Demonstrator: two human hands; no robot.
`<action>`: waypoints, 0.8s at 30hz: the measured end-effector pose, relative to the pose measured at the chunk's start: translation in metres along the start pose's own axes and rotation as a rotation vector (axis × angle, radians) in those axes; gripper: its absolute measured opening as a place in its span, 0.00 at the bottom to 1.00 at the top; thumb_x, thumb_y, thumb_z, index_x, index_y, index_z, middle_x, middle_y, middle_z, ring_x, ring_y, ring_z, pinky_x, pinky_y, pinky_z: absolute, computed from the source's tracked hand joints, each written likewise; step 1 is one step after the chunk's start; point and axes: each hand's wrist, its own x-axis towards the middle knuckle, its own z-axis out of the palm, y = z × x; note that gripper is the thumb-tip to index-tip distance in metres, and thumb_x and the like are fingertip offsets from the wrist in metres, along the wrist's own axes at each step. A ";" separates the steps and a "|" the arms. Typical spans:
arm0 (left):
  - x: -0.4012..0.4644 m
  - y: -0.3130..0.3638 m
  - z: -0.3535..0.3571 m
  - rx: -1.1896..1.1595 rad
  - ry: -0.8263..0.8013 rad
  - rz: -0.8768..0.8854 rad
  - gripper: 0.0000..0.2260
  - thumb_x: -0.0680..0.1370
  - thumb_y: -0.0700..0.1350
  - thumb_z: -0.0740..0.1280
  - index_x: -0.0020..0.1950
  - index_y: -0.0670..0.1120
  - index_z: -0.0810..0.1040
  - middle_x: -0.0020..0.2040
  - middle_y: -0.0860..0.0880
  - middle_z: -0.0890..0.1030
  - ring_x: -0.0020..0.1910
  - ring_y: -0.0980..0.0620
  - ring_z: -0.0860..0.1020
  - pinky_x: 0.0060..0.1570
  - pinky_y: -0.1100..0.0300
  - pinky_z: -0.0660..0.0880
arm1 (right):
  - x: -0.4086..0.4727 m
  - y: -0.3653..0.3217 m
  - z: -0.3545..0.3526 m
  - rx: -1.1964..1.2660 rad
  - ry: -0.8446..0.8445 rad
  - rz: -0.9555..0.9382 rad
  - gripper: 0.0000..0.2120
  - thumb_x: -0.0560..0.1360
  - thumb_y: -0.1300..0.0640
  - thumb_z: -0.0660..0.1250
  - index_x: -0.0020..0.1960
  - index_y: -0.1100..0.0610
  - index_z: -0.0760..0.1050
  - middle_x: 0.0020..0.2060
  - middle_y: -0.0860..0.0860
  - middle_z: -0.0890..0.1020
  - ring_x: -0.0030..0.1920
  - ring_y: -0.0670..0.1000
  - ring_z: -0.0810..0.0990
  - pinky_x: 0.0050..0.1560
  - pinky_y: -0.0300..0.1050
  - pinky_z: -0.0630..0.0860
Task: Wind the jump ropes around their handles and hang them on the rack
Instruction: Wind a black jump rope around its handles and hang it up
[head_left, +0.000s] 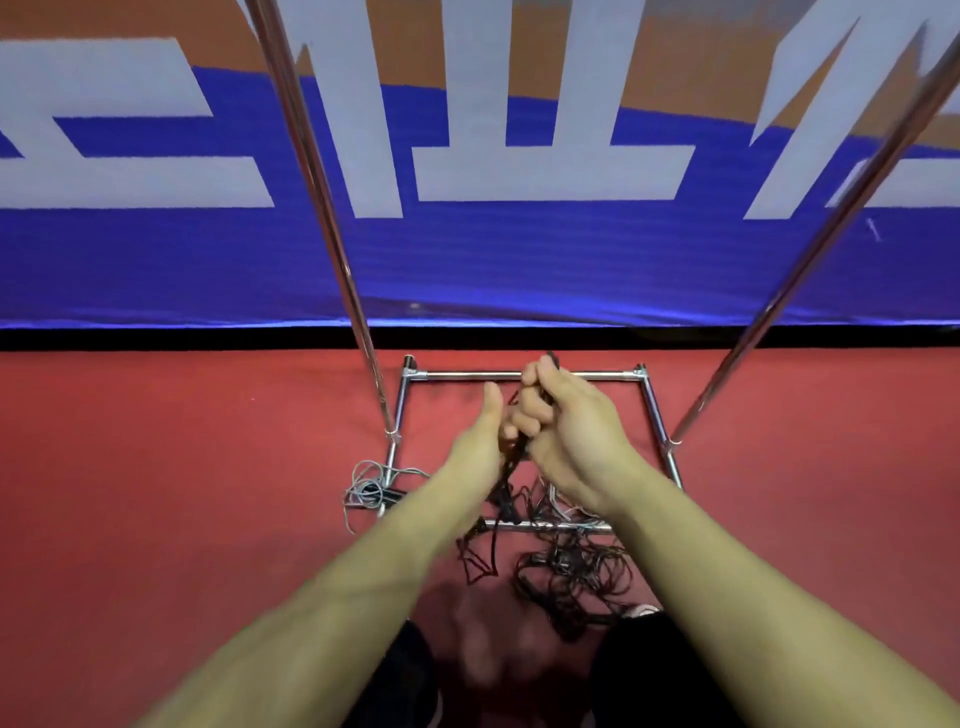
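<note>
1. Chrome tubing forms the rack: a square base frame lies on the floor at the centre of our view, and two uprights rise from its left and right sides, slanting out toward 11 and 1 o'clock.
2. We see our right hand clenched around a black jump-rope handle, whose tip pokes out above the fist at 12 o'clock.
3. Our left hand sits just beside it at 9 o'clock, thumb up; black cord runs between the two hands, but we cannot tell whether the left fingers close on it.
4. Cord drops from the hands in loose loops toward 6 o'clock, crossing the near bar of the base.
5. A tangled pile of black ropes lies on the floor at 5 o'clock from the hands, partly over the near bar and close to our feet.
6. A grey rope lies bunched at the base's near-left corner, at 8 o'clock from the hands, touching the frame.
7. Both forearms reach in from the bottom edge and hide part of the base and the pile.
8. Red sport flooring covers the ground.
9. Behind the rack at 12 o'clock hangs a blue and orange banner with large white lettering, a black strip along its foot.
</note>
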 end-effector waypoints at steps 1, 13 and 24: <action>-0.001 -0.015 0.003 0.017 -0.050 -0.003 0.30 0.75 0.70 0.50 0.47 0.49 0.80 0.39 0.53 0.84 0.41 0.53 0.81 0.48 0.57 0.73 | 0.006 -0.003 -0.005 0.044 0.015 0.013 0.14 0.84 0.55 0.53 0.42 0.57 0.69 0.25 0.48 0.61 0.28 0.49 0.61 0.34 0.43 0.66; 0.008 0.012 -0.002 -0.630 -0.077 0.050 0.12 0.85 0.46 0.54 0.46 0.46 0.72 0.27 0.54 0.61 0.23 0.58 0.59 0.32 0.62 0.63 | 0.029 0.037 -0.055 -0.342 -0.041 0.040 0.35 0.74 0.30 0.52 0.63 0.56 0.76 0.55 0.50 0.83 0.54 0.48 0.80 0.56 0.42 0.74; 0.030 -0.002 -0.043 0.001 0.047 -0.061 0.24 0.84 0.59 0.49 0.58 0.50 0.81 0.56 0.51 0.85 0.57 0.52 0.80 0.58 0.56 0.72 | 0.022 0.063 -0.048 -0.369 -0.076 0.019 0.15 0.83 0.51 0.54 0.43 0.60 0.70 0.30 0.53 0.76 0.36 0.57 0.78 0.43 0.47 0.75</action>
